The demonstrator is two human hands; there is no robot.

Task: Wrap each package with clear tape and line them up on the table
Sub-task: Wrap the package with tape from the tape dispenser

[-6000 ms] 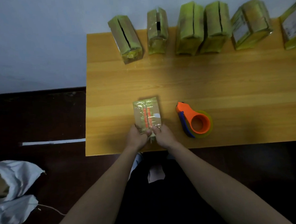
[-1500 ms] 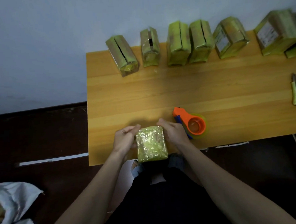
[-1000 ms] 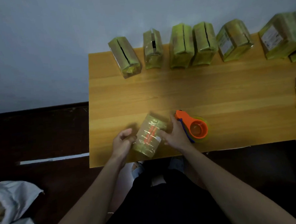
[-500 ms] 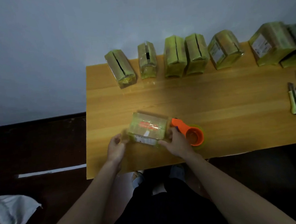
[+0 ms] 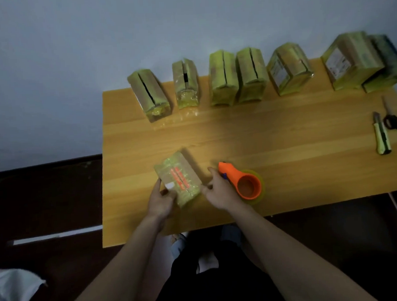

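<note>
A small package (image 5: 178,175) wrapped in glossy clear tape, with orange print and a white label on top, lies tilted near the front left of the wooden table (image 5: 285,150). My left hand (image 5: 160,203) grips its near left corner, thumb on top. My right hand (image 5: 219,190) sits at the package's right edge with its fingers loosely spread; whether they touch the package I cannot tell. An orange tape dispenser (image 5: 246,184) with a roll of clear tape lies just right of that hand. Several wrapped packages (image 5: 223,78) stand in a row along the back edge.
A yellow-green utility knife (image 5: 382,138) and black scissors (image 5: 392,121) lie at the table's right end. A white sack (image 5: 14,291) sits on the dark floor at the lower left. The wall rises right behind the row of packages.
The package has turned from lying crosswise between both hands to pointing away and to the left. My right hand has loosened from its end, while my left hand keeps hold.
</note>
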